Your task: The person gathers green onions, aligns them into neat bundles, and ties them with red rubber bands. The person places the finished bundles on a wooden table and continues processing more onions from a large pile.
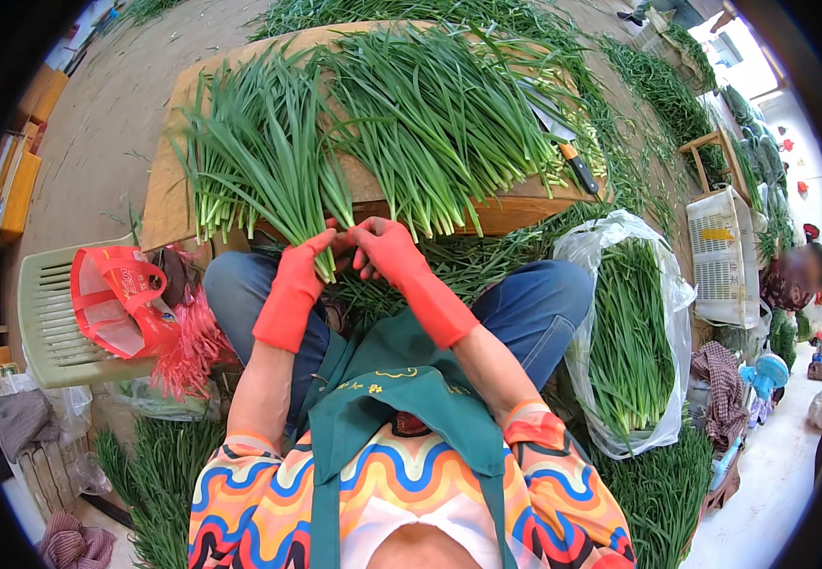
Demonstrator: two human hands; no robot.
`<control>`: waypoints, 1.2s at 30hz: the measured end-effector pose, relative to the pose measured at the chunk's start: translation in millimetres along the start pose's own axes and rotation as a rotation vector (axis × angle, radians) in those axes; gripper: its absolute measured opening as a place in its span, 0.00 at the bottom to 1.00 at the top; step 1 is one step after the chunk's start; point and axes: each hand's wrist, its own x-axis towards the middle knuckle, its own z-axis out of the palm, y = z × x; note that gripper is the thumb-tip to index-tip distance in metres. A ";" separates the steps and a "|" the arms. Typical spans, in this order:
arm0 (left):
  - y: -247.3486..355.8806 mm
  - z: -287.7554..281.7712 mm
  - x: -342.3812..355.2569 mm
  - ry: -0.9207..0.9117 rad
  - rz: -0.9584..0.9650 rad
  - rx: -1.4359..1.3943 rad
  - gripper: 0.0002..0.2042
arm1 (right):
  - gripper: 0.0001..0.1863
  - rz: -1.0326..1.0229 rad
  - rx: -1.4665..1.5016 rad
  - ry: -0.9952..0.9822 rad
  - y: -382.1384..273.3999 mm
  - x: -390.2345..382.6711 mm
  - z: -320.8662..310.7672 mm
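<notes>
Red rubber gloves cover both hands, which meet at the near edge of a wooden board. My left hand is closed round the pale stem ends of a bunch of garlic chives; its leaves fan out over the board. Close against it, my right hand has its fingers curled together by the stems, and what they pinch is hidden. To the right lies a larger pile of garlic chives, stem ends toward me. A knife with a black and orange handle rests at the board's right side.
The wooden board stands before my knees. At left, a pale green plastic stool bears a red bag and pink strings. A clear plastic bag of chives stands at right, near a white crate. More chives cover the floor.
</notes>
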 end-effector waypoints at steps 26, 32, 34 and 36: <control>12.7 26.7 -15.0 0.026 0.182 0.064 0.16 | 0.19 0.120 0.222 0.077 28.5 -40.3 -52.3; -19.4 24.2 8.2 -0.288 -0.097 -0.007 0.19 | 0.17 0.048 0.164 -0.082 24.7 -27.3 -16.3; -13.6 42.4 -1.3 -0.211 -0.161 0.082 0.17 | 0.14 0.122 0.046 -0.175 18.9 -38.4 -15.1; -17.7 42.1 -7.1 -0.183 -0.084 0.148 0.18 | 0.13 0.174 -0.013 -0.169 15.9 -48.9 -24.3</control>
